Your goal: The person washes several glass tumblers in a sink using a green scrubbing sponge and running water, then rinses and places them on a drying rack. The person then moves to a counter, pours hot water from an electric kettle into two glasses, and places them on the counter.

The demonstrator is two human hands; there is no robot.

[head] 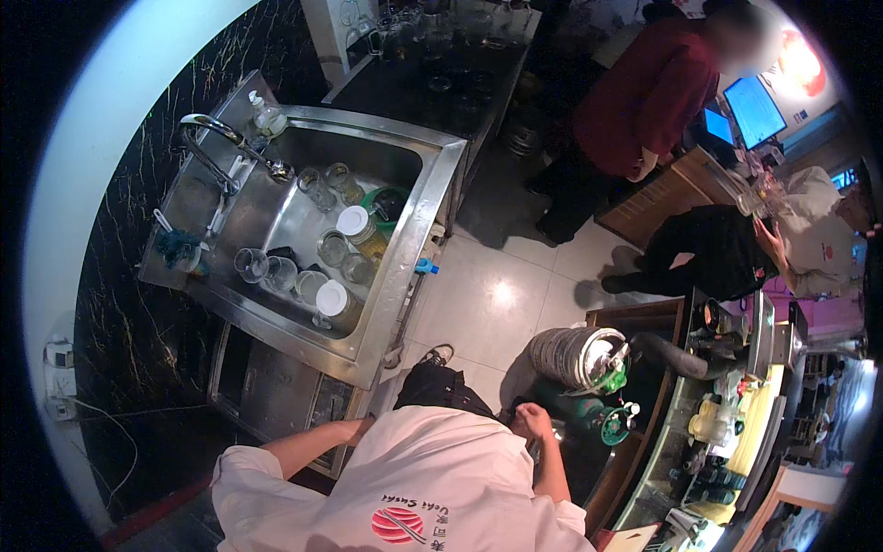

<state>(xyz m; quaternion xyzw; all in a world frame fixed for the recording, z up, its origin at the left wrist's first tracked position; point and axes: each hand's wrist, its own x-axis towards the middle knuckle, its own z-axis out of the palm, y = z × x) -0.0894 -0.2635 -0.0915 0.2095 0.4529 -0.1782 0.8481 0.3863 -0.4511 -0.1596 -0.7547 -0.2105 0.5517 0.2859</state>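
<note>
Close to my waist, my left hand (359, 430) is largely hidden by the side of my pale shirt (455, 469). On the other side, my right hand (532, 421) has curled fingers beside dark material at my hip; whether it grips this is unclear. Ahead and to the left is a stainless steel sink (424, 207). It contains several drinking glasses (252, 265), a white-lidded jar (354, 221), another white-lidded jar (334, 298) and a green bowl (395, 228). A chrome faucet (217, 124) arches over them. A pump bottle (268, 117) and a blue-green scrubber (179, 248) rest on the ledge.
A metal keg (569, 355) and a green gas cylinder valve (616, 422) are at my right. A person in dark red (635, 103) stands near screens; another person in a light shirt (814, 234) holds glassware (755, 196). Bottles and glasses line a dark counter (414, 90).
</note>
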